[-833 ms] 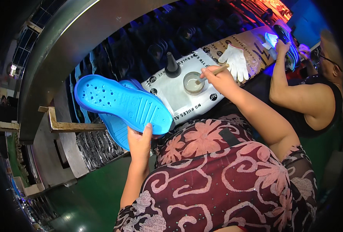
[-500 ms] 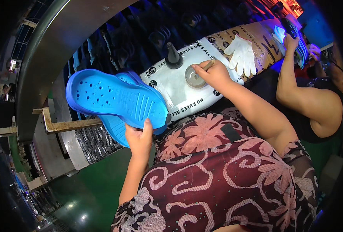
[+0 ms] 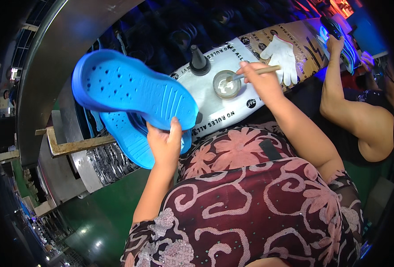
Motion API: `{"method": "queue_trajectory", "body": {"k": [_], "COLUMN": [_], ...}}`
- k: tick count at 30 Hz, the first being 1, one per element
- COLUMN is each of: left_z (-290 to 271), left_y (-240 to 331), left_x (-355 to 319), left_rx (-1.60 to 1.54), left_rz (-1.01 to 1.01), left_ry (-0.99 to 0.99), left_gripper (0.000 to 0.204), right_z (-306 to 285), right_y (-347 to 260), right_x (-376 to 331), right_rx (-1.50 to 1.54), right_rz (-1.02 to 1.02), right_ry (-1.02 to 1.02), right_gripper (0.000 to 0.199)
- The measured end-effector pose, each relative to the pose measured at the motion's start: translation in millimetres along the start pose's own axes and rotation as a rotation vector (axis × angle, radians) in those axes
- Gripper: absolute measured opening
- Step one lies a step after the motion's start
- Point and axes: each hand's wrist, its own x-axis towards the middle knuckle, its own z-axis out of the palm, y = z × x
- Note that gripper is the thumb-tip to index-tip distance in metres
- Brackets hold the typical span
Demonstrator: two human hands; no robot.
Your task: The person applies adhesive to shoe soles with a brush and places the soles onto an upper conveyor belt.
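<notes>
My left hand (image 3: 165, 141) grips a blue shoe sole (image 3: 130, 86) by its narrower end, thumb on the upper face. Small holes dot the sole's wide end, and ridges cross the part nearer my hand. Beneath it lies a second blue sole (image 3: 123, 135), partly covered by the first. My right hand (image 3: 260, 79) is closed round the wooden handle of a brush (image 3: 261, 71). The brush tip reaches into a round clear bowl (image 3: 227, 90) holding some whitish, see-through liquid. A dark cone-shaped bottle (image 3: 199, 62) stands upright behind the bowl.
The bowl and bottle rest on a plastic-wrapped white and brown surface (image 3: 232, 107). A white glove (image 3: 280, 58) lies farther right on it. At the right, a co-worker's arm (image 3: 337, 98) holds footwear pieces. A curved metal frame (image 3: 39, 75) rises at the left.
The upper sole has been raised and tilted, showing more of the sole underneath. My right hand has shifted right, so the brush now slants into the bowl with its handle pointing right.
</notes>
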Motion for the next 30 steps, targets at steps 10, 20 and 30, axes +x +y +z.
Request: {"method": "queue_trajectory", "body": {"k": [10, 20, 30], "left_z": [23, 24, 26], "left_y": [33, 39, 28], "left_x": [10, 4, 2], "left_rx": [-0.028, 0.009, 0.028], "left_rz": [0.174, 0.299, 0.454], "left_ry": [-0.007, 0.008, 0.000], "left_gripper": [0.046, 0.043, 0.040], "right_z": [4, 14, 14], "right_y": [-77, -71, -73], "right_x": [-49, -52, -52], "right_rx": [0.066, -0.269, -0.257], "right_rz": [-0.394, -0.807, -0.852], "right_ry": [-0.173, -0.144, -0.107], "right_gripper": [0.029, 0.020, 0.018]}}
